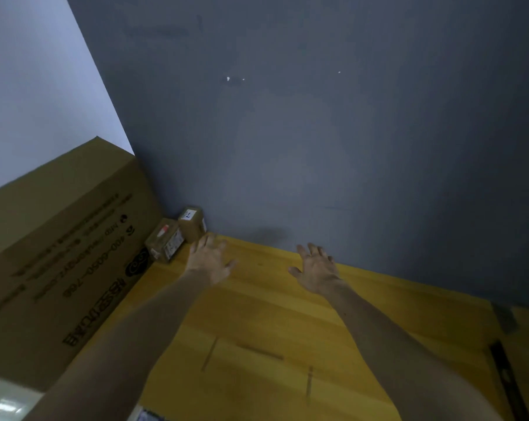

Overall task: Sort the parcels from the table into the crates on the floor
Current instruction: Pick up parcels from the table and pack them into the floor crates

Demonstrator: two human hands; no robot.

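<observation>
Yellow table [272, 314], grey wall: two small parcels [178, 235] in far-left corner, just beyond left hand [210, 261]; right hand [317, 270] farther; fingers spread, empty.

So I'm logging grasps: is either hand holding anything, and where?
Nothing is held: the left hand and right hand are both open, fingers spread, over the table.

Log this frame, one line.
left hand open, beside far parcel | right hand open, above table | near parcel by big box | crates unseen

A yellow table [287, 314] bears a near parcel [165, 244] beside a far parcel [192, 223]
</observation>
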